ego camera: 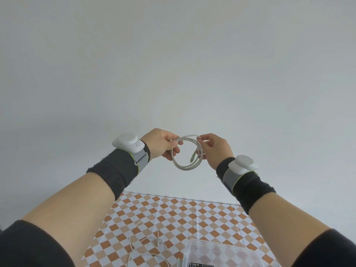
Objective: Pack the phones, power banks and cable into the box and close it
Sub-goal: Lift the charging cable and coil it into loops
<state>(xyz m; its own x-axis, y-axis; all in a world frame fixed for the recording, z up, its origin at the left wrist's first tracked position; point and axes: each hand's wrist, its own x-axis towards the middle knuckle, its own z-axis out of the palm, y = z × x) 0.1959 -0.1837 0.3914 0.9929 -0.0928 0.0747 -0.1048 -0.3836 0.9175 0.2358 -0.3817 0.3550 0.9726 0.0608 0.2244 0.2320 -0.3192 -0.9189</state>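
Note:
Both hands are raised high in front of the white wall, holding a white cable (185, 166) wound into a small coil. My left hand (162, 144) grips the coil's left side between thumb and fingers. My right hand (214, 149) pinches its upper right side, and a plug end hangs inside the loop. Far below, a clear plastic box (221, 253) stands on the table at the bottom edge, with something dark partly visible inside. No phone or power bank shows clearly.
A table with an orange-and-white checkered cloth (173, 212) fills the bottom of the view. A second thin white cable (142, 239) lies loose on it, left of the box. Both wrists carry grey bands with white pods.

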